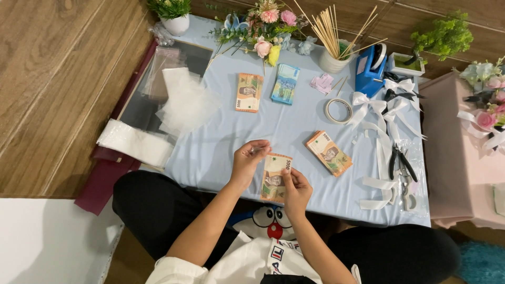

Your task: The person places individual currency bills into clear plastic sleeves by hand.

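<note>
My right hand holds a brown banknote upright by its lower right edge, just above the near edge of the light blue table. My left hand pinches something small and pale next to the note's top left corner; I cannot tell what it is. A stack of brown banknotes lies to the right of my hands. Farther back lie another brown stack and a blue-green stack.
A tape roll, white ribbon bows, pliers and scissors and a blue tape dispenser sit at right. Clear plastic sleeves lie at left. Flowers, a cup of wooden sticks and potted plants line the back.
</note>
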